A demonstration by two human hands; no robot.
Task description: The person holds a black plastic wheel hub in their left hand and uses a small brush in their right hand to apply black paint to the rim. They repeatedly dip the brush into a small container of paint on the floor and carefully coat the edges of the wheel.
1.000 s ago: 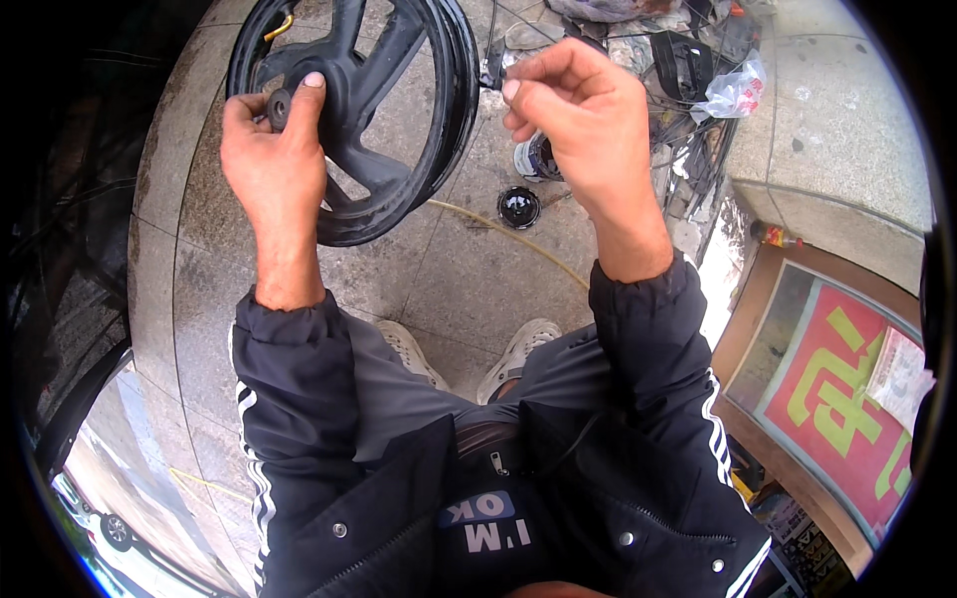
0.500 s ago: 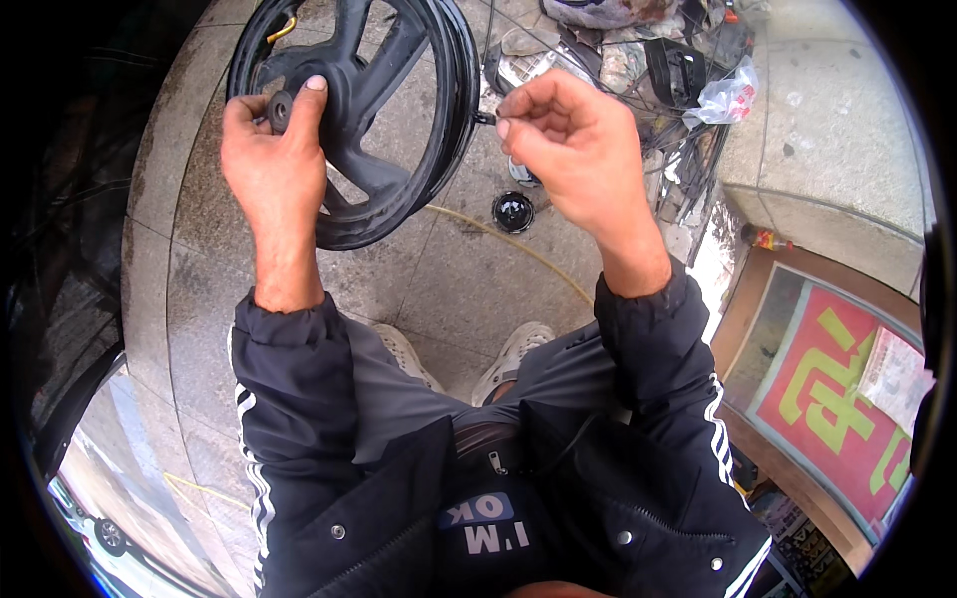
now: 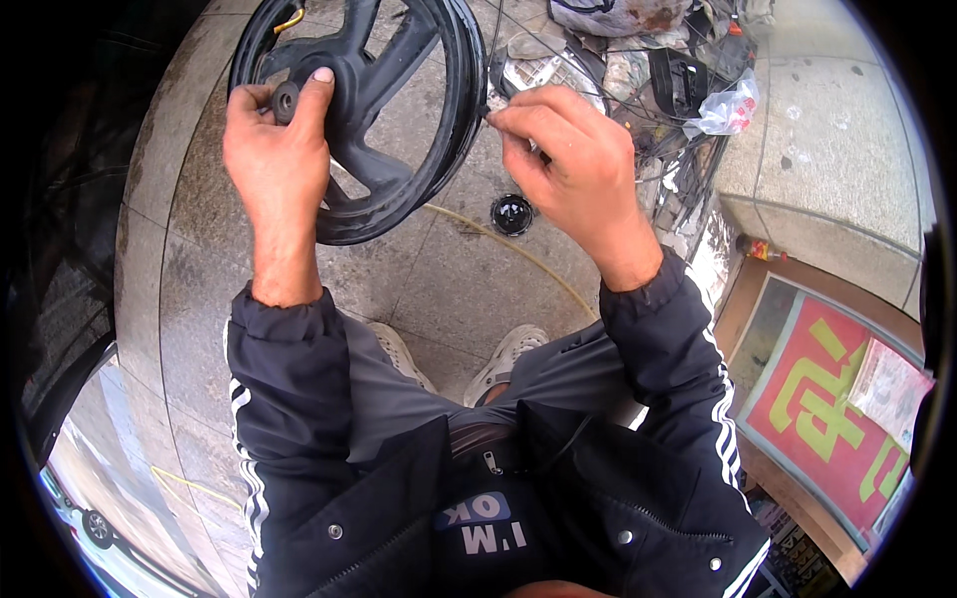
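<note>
A black spoked wheel rim [image 3: 387,177] without a tyre is held up in front of me, left of centre. My left hand [image 3: 279,154] is closed round its hub [image 3: 344,98], thumb lying over the near side. A dark round collar with a hole [image 3: 285,102] shows between thumb and fingers. At the wheel's right edge my right hand [image 3: 573,149] is closed in a pinch, thumb and forefinger at a small black stem-like piece [image 3: 485,111] on the rim. The fingertips partly cover this piece.
On the paving below stands a small round bowl of dark liquid [image 3: 511,214], beside a yellow hose [image 3: 498,237]. Cables, rags and scrap [image 3: 618,75] lie far right, with a clear plastic bag [image 3: 730,105]. A concrete step [image 3: 827,130] and a red sign board [image 3: 822,394] are at the right.
My right fingertips have moved slightly left, closer to the rim, and now cover more of the small black piece. The wheel and my left hand have barely shifted.
</note>
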